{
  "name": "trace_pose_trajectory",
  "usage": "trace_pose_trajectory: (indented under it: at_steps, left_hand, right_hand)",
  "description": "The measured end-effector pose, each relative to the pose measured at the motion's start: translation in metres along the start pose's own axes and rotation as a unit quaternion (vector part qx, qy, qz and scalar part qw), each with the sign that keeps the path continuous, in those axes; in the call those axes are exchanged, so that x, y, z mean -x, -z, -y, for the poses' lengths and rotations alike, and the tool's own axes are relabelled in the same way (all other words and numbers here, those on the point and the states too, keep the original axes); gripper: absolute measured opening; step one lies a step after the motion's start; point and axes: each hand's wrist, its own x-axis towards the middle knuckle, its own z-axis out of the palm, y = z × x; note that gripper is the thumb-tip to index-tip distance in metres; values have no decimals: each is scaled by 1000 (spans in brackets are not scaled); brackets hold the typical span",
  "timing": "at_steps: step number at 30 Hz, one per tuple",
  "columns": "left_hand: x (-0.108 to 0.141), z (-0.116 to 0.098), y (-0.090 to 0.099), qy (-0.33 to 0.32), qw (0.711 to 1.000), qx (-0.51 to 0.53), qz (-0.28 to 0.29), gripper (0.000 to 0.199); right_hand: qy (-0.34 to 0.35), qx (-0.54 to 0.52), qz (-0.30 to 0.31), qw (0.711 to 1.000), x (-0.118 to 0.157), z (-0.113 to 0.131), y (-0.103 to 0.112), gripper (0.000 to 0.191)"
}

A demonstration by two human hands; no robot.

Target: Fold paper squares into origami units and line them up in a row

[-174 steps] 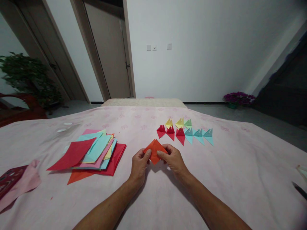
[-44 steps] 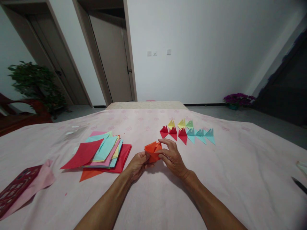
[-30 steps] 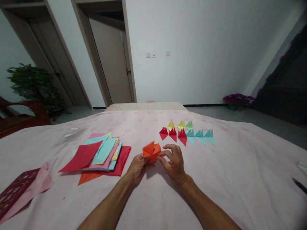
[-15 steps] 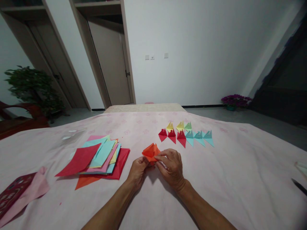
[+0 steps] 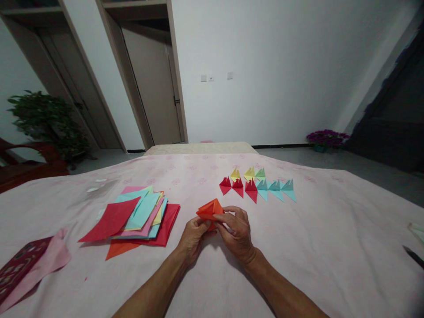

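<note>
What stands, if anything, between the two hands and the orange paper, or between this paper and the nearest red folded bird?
Nothing visible stands in the way. The left hand and the right hand both have fingers on the orange paper. Between it and the nearest red folded bird, I see just pink tablecloth.

Orange paper (image 5: pixel 207 209), a flat diamond earlier, now opened up, angled flaps raised, inner folds showing.

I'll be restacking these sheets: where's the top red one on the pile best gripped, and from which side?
Probably by its near-left corner, coming from the left: the red sheet juts past the pile there, shadow beneath suggesting a raised edge. The left hand is nearer but holds the orange paper.
</note>
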Motion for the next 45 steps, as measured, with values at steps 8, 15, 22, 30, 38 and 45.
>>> trace_pose_trajectory:
  at_steps: [8,15,22,30,38,45]
  left_hand:
    - [2,3,-3,-13,1000,-1,-27,41]
    - [4,2,-5,-28,999,-18,-27,39]
    - [3,1,-5,-26,999,-20,-37,43]
    - [0,1,-1,-8,1000,-12,-24,46]
    - [-2,1,4,0,1000,-24,-6,44]
    - [0,5,4,-10,998,-68,3,42]
  right_hand:
    - [-79,3,-38,996,1,4,-7,27]
    - [-160,-34,-62,985,1,4,-11,30]
    - [-266,-106,-69,955,-2,8,-14,33]
    - [-371,-224,-21,901,-16,9,-10,25]
    - [-415,-328,67,846,-29,6,-2,28]
    - [-359,-152,87,917,-32,10,7,19]
